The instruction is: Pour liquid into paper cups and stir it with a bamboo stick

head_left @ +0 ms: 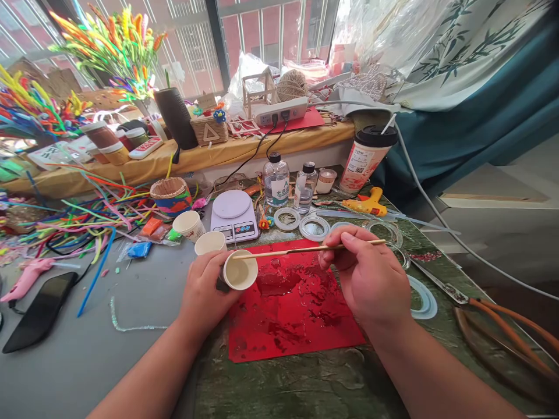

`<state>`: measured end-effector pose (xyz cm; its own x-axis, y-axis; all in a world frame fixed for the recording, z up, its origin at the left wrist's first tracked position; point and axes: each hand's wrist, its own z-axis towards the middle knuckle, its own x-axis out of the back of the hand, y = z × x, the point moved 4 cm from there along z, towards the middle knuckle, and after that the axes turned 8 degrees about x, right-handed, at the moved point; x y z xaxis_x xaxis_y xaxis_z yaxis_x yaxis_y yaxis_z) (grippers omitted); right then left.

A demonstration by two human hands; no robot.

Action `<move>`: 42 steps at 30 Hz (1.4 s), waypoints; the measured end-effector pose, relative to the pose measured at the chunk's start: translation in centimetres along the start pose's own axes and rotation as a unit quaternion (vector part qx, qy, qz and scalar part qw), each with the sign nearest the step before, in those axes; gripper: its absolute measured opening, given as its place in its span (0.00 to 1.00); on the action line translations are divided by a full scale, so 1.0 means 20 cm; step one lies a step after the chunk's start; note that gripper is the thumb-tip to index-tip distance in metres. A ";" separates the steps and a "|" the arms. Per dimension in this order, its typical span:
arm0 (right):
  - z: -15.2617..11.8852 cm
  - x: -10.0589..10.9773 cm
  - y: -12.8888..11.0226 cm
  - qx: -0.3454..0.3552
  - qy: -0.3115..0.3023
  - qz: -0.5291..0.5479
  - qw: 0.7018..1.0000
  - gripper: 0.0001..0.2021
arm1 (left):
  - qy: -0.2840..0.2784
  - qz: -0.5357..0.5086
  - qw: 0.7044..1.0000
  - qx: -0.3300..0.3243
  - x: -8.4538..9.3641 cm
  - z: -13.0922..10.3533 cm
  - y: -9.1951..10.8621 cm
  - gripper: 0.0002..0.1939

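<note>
Nearest my camera, the green tabletop (279, 390) carries a wet red sheet (297, 334). At the sheet's ten o'clock my left hand (204, 288) grasps a paper cup (240, 272); at two o'clock my right hand (371, 279) pinches a thin wooden stick (271, 254), its far end over the cup's mouth.

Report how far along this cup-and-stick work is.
Done: liquid is already in the cup, and wet patches mark the red sheet. In hand: the left hand holds that cup while the right hand holds a thin stick at its rim. Left: probably more stirring, then perhaps pouring into the rings; I can't tell whether any are filled.
</note>
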<state>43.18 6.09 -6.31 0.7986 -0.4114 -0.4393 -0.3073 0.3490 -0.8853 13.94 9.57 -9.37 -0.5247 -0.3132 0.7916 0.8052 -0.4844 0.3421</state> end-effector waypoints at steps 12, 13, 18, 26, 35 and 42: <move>0.00 0.02 -0.05 0.047 -0.015 0.015 0.999 0.11 | 0.000 -0.011 1.000 0.006 0.00 0.00 0.00 0.24; 0.00 0.02 -0.05 0.053 -0.021 0.014 0.998 0.12 | 0.000 -0.011 1.000 0.007 0.00 0.00 0.00 0.23; -0.05 0.00 -0.05 0.089 -0.106 -0.068 0.988 0.14 | -0.001 -0.010 1.000 0.002 0.00 0.00 0.00 0.24; -0.11 -0.10 -0.03 0.102 -0.275 -0.195 0.936 0.12 | 0.002 0.002 1.000 -0.016 0.00 0.00 0.01 0.24; -0.03 -0.01 0.03 -0.024 -0.048 -0.004 0.999 0.10 | 0.003 -0.004 1.000 -0.013 0.01 0.01 0.01 0.23; -0.02 -0.01 -0.02 -0.007 -0.019 0.022 1.000 0.09 | 0.000 0.000 1.000 -0.002 0.01 0.01 0.01 0.24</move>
<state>42.96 5.78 -5.86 0.8027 -0.3634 -0.4729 -0.3505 0.3541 -0.8670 14.05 9.58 -9.02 -0.5243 -0.3137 0.7916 0.8041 -0.4883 0.3391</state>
